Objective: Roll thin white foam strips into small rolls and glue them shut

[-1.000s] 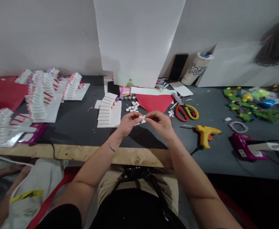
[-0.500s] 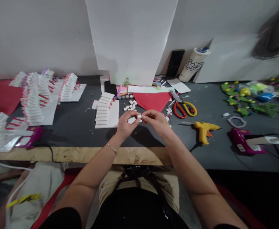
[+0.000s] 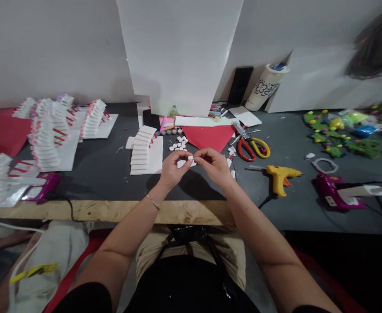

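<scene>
Over the table's front part, my left hand (image 3: 174, 167) pinches a small white piece (image 3: 190, 158) between thumb and fingertip. My right hand (image 3: 214, 166) meets it from the other side, its thumb and fingers closed at the piece's right end. What exactly the piece is made of is too small to tell. Beyond my left hand lie several small white rounded pieces (image 3: 181, 141). To the left stands a white miniature staircase (image 3: 142, 150) on a white board (image 3: 156, 156) with a few red posts. A red sheet (image 3: 207, 135) lies behind my hands.
Scissors with red and yellow handles (image 3: 251, 148) lie right of my hands, near a yellow glue gun (image 3: 277, 180). More staircase models (image 3: 44, 143) crowd the left. Purple power strips (image 3: 333, 191) sit at both sides. A cup (image 3: 264, 89) and phone (image 3: 239, 87) lean at the back.
My hands stay almost in place, with the fingertips shifting slightly around the small white piece. The objects on the table have not moved.
</scene>
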The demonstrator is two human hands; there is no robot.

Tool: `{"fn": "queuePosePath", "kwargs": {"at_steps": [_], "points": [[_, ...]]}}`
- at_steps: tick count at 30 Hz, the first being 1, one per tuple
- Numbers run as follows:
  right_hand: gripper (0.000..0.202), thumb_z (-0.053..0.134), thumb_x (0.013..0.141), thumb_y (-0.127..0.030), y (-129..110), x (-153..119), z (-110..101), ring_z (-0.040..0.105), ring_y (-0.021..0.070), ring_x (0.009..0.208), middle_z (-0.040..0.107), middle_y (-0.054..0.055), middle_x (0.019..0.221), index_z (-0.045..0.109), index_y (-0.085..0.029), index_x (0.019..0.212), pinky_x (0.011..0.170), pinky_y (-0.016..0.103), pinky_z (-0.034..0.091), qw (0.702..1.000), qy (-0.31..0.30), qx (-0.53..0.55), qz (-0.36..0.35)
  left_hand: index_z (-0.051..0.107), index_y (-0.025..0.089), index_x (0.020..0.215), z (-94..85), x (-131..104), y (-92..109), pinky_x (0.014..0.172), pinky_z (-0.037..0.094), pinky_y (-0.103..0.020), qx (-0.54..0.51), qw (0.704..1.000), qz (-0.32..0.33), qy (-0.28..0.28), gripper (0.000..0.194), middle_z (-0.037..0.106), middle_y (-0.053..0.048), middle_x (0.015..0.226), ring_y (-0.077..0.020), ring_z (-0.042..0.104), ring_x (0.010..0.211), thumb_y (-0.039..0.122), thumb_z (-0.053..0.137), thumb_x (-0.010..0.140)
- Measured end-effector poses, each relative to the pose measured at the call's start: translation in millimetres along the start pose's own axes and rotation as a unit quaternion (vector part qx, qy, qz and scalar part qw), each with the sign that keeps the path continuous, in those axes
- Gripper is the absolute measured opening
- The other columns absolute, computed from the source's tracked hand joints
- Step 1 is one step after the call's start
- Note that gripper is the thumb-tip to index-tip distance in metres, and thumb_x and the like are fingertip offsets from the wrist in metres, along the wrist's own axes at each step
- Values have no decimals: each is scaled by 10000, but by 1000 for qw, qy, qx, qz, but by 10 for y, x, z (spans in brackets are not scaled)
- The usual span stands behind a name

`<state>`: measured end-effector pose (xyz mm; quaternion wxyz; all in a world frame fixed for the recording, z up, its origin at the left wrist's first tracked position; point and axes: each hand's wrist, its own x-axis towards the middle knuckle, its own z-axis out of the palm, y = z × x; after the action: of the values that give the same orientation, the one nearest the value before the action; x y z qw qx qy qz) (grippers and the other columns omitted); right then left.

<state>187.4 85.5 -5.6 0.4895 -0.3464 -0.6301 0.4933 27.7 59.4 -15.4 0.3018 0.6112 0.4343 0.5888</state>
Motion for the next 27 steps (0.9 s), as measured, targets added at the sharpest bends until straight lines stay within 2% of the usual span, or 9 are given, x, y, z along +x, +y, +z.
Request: {"fn": "queuePosePath", "kwargs": {"at_steps": [3, 5, 8, 11, 14, 17, 21, 27], "points": [[241, 685, 811, -456, 28, 0, -3, 573, 114, 610, 637, -24, 691, 614, -227, 832, 599, 270, 484, 1000, -16, 24, 2, 676, 180, 854, 5, 0, 13, 735, 501, -258, -32, 999, -20, 1, 175, 663, -25, 838, -119, 597, 748, 328, 733, 781], [218, 659, 845, -436, 28, -5, -14, 588, 113, 624, 647, -26, 724, 606, -238, 919, 612, 268, 499, 1000, -6, 19, -21, 684, 179, 854, 10, 4, 18, 718, 496, -253, -63, 997, -51, 4, 209, 661, -19, 826, -113, 589, 724, 347, 762, 757], [135, 639, 882, -338, -3, -12, -41, 633, 130, 740, 679, 12, 859, 629, -247, 982, 695, 286, 529, 992, 16, -58, -113, 691, 177, 844, 18, 13, 17, 680, 484, -243, -112, 988, -103, 14, 275, 648, -5, 784, -103, 570, 683, 394, 800, 715], [76, 638, 890, -254, -30, -12, -57, 654, 147, 800, 690, 39, 918, 683, -254, 952, 736, 297, 539, 964, 17, -162, -212, 691, 174, 827, 25, 23, 17, 659, 476, -238, -144, 981, -131, 17, 324, 633, 5, 739, -100, 560, 664, 431, 822, 680], [92, 626, 905, -250, -23, -4, -56, 668, 158, 803, 705, 40, 900, 705, -269, 949, 716, 294, 545, 945, 26, -214, -244, 691, 174, 823, 30, 25, 28, 663, 483, -238, -158, 977, -142, 9, 330, 633, 9, 734, -96, 562, 660, 429, 831, 667], [101, 611, 919, -296, -4, 2, -54, 662, 158, 768, 713, 34, 867, 706, -262, 930, 696, 291, 540, 946, 31, -226, -232, 689, 176, 826, 33, 18, 37, 687, 497, -246, -162, 976, -145, 4, 324, 644, 6, 757, -99, 576, 676, 417, 834, 664], [168, 619, 904, -394, -10, -1, -57, 633, 161, 736, 701, 38, 837, 689, -242, 891, 683, 298, 523, 965, 13, -204, -166, 692, 181, 845, 32, 8, 24, 715, 506, -256, -154, 978, -141, 6, 316, 661, -5, 794, -110, 599, 716, 417, 821, 680], [290, 666, 830, -511, -29, -7, -36, 586, 145, 690, 661, 21, 777, 628, -224, 820, 652, 295, 482, 997, -18, -70, -29, 697, 184, 856, 11, 8, 1, 729, 517, -271, -104, 987, -119, 4, 293, 677, -19, 831, -123, 616, 741, 414, 800, 707]]}}
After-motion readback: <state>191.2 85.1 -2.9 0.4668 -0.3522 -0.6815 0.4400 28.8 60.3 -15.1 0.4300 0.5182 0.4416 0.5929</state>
